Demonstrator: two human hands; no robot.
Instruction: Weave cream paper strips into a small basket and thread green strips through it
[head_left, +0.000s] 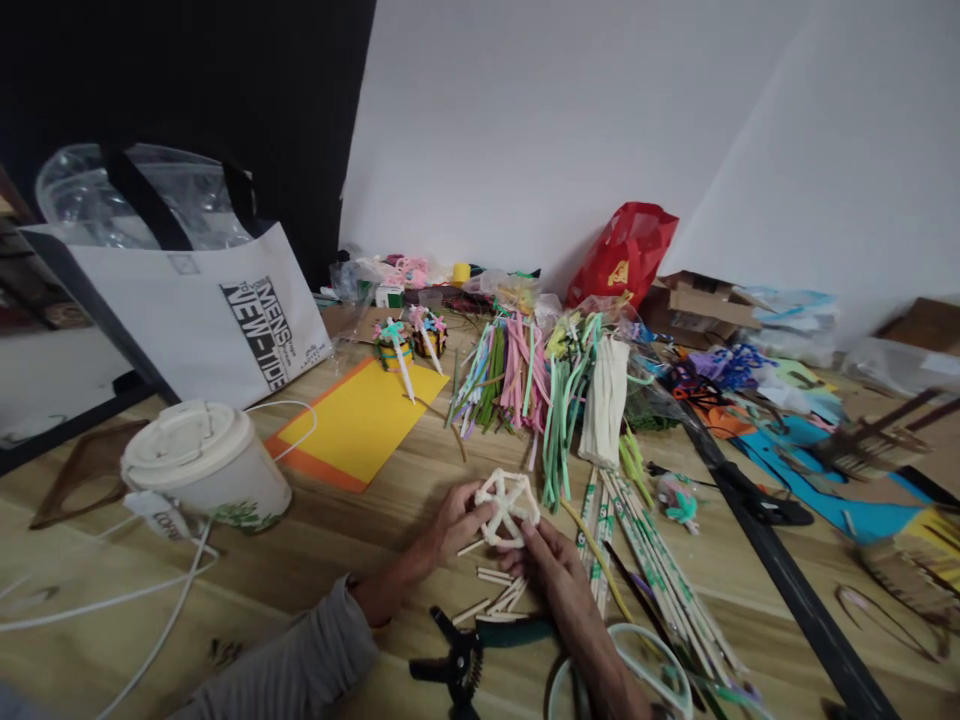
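A white spoked wheel made of thin sticks (508, 507) sits above the wooden tabletop (300, 560), gripped between both hands. My left hand (454, 525) holds its left side, and my right hand (547, 565) pinches its lower edge. Short cut sticks (491, 590) lie just below my hands. Long thin sticks with green print (645, 550) lie to the right of my right hand. A black spring clamp with a teal handle (457, 655) rests under my wrists. Part of the wheel is hidden by my fingers.
Bunches of coloured pipe cleaners (510, 375) lie beyond my hands, next to a yellow and orange card (356, 425). A lidded paper cup (206, 465) stands at left, before a white tote bag (195, 320). A black ruler (780, 570) lies across the right side.
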